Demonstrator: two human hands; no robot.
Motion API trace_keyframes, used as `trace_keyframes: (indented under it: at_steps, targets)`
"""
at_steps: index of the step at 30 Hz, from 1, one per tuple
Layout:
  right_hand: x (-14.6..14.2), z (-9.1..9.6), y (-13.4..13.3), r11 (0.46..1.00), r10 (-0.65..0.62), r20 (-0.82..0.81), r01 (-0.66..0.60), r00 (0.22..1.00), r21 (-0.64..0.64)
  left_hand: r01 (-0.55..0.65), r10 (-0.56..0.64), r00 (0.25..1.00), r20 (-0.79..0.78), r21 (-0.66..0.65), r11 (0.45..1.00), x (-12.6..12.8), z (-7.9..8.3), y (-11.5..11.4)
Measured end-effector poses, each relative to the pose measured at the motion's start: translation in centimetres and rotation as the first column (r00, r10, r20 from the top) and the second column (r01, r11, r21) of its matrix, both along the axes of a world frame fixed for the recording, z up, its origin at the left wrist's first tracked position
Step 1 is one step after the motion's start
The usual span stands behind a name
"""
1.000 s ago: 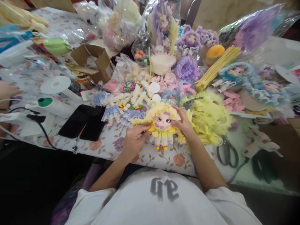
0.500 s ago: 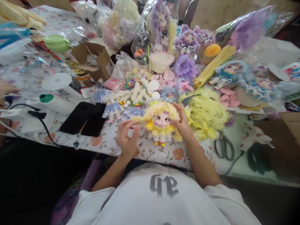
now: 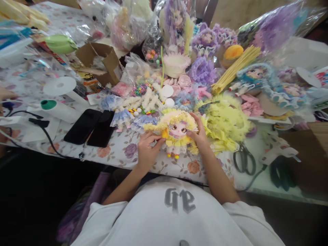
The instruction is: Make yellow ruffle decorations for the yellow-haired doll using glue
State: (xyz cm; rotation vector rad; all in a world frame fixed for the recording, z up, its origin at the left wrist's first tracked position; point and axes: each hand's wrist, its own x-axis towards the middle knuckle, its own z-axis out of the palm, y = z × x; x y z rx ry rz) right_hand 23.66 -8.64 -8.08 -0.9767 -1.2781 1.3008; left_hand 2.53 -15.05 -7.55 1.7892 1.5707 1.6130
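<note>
A small doll (image 3: 177, 131) in a yellow ruffled outfit, with a pale yellow hat and curly yellow trim, is upright at the table's near side, facing me. My right hand (image 3: 199, 133) grips its head from the right, thumb by the cheek and fingers behind the hat. My left hand (image 3: 149, 147) pinches the doll's yellow side, thumb and fingertips together near its arm. Just right of the doll lies a heap of yellow ruffled lace (image 3: 225, 119). Left of it, little blue-skirted doll bodies (image 3: 123, 118) lie on the floral cloth.
Two black phones (image 3: 83, 126) lie at left, near a white thread cone (image 3: 60, 110). Black-handled scissors (image 3: 244, 160) and a white glue gun (image 3: 279, 152) are at right. Behind stand a cardboard box (image 3: 101, 63), a pale frilled bowl (image 3: 176, 65) and bagged dolls (image 3: 176, 20).
My left hand has moved right from beside the doll and closed on its side. My right hand keeps its grip on the head.
</note>
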Motion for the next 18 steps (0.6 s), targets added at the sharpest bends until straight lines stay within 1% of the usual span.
trace_keyframes:
  at_steps: [3, 6, 8, 11, 13, 15, 18]
  targets:
    - [-0.2, 0.0, -0.1, 1.0, -0.001, 0.008, 0.001, 1.0, -0.003, -0.001, 0.001, 0.994, 0.107, -0.001, 1.0, 0.3, -1.0, 0.1]
    - [-0.3, 0.1, -0.3, 1.0, -0.007, 0.038, 0.007, 0.999, 0.0, 0.002, 0.002, 0.986, 0.164, -0.024, 1.0, 0.1, -1.6, 0.5]
    - [-0.4, 0.3, -0.3, 1.0, -0.023, 0.055, 0.022, 0.998, 0.009, -0.002, 0.005, 0.988, 0.154, -0.019, 1.0, -0.2, -1.6, 0.8]
    - [-0.3, 0.3, -0.2, 0.998, -0.064, 0.05, 0.062, 0.997, 0.027, -0.008, 0.012, 0.994, 0.109, -0.034, 0.999, -0.7, -0.9, 1.0]
    - [-0.2, 0.3, -0.1, 0.997, -0.071, 0.034, 0.07, 0.997, 0.033, 0.004, 0.006, 0.993, 0.115, -0.091, 0.996, -1.0, -0.3, 0.8]
    - [-0.2, 0.2, -0.1, 0.998, -0.06, 0.032, 0.059, 0.998, 0.033, 0.027, 0.0, 0.988, 0.157, -0.173, 0.985, -1.2, 0.1, 0.6]
    - [-0.2, 0.1, -0.1, 0.998, -0.056, 0.046, 0.055, 0.997, 0.033, 0.077, 0.005, 0.967, 0.254, -0.31, 0.948, -1.1, 0.3, 0.3]
